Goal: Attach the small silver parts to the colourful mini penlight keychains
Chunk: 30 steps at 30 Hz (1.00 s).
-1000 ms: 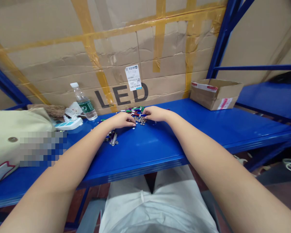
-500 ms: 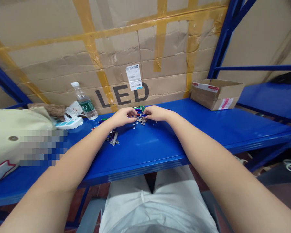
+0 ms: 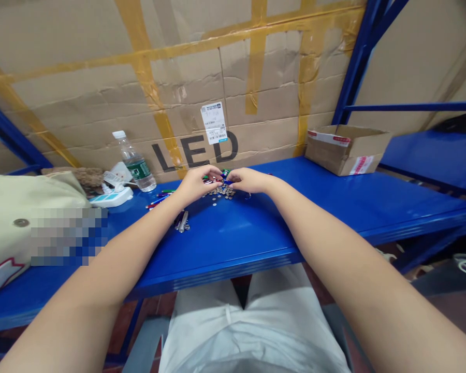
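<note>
My left hand [image 3: 200, 182] is closed, thumb and fingers pinching a slim shiny red tube [image 3: 213, 181]. Close beside it, my right hand [image 3: 250, 180] grips a slim blue tube [image 3: 229, 182] whose end points at the left fingertips. Whether the two tubes touch is too small to tell. Under both hands lies a loose heap of small round silver discs [image 3: 227, 192], like button cells. A few green tubes [image 3: 226, 172] show behind the fingers, partly hidden. Silver tubes [image 3: 184, 221] lie by my left forearm, with coloured pen-like tubes [image 3: 159, 200] farther left.
A water bottle [image 3: 137, 166] and a white power strip [image 3: 112, 197] stand at the back left, near a pale bag [image 3: 27, 207]. An open cardboard box [image 3: 344, 150] sits at the back right of the blue table [image 3: 233, 238]. A large taped carton [image 3: 272, 124] forms the back.
My left hand has risen slightly, its fingers closing in towards the blue tube, and the red tube shows more clearly. More discs are visible beneath it. My right hand has barely moved.
</note>
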Each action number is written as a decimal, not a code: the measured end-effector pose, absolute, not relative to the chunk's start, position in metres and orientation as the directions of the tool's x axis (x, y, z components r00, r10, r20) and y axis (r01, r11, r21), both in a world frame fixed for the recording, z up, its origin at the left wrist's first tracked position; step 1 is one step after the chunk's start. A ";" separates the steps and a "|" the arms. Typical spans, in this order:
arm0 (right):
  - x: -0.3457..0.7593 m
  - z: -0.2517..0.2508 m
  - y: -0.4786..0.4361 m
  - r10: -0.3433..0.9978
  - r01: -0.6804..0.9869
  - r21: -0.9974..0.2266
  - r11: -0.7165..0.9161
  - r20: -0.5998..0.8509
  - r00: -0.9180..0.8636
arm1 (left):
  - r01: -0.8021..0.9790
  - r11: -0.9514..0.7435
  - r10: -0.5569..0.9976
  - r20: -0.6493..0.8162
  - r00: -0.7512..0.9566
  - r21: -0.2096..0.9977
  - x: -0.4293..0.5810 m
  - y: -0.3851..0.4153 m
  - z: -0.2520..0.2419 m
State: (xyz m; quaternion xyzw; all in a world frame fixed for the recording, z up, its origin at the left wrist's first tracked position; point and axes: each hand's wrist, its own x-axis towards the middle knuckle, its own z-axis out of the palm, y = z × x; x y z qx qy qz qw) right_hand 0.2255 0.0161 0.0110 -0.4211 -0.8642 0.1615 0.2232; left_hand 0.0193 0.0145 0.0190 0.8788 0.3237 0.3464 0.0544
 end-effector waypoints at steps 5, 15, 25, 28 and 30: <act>0.225 0.010 0.017 0.795 0.649 -0.470 0.598 0.246 -0.554 | 0.521 -0.793 0.596 0.581 0.554 0.316 0.021 0.012 0.020; 0.225 0.014 0.013 0.809 0.682 -0.446 0.581 0.220 -0.546 | 0.616 -0.731 0.659 0.541 0.523 0.294 0.010 0.013 0.035; 0.228 0.013 0.015 0.833 0.733 -0.404 0.548 0.182 -0.523 | 0.895 -0.426 0.895 0.203 0.397 0.129 -0.064 0.048 0.041; 0.228 0.013 0.015 0.827 0.742 -0.371 0.559 0.182 -0.532 | 0.907 -0.418 0.899 0.163 0.406 0.047 -0.067 0.053 0.034; 0.228 0.013 0.015 0.827 0.743 -0.369 0.558 0.177 -0.533 | 0.907 -0.421 0.900 0.138 0.414 0.022 -0.065 0.055 0.030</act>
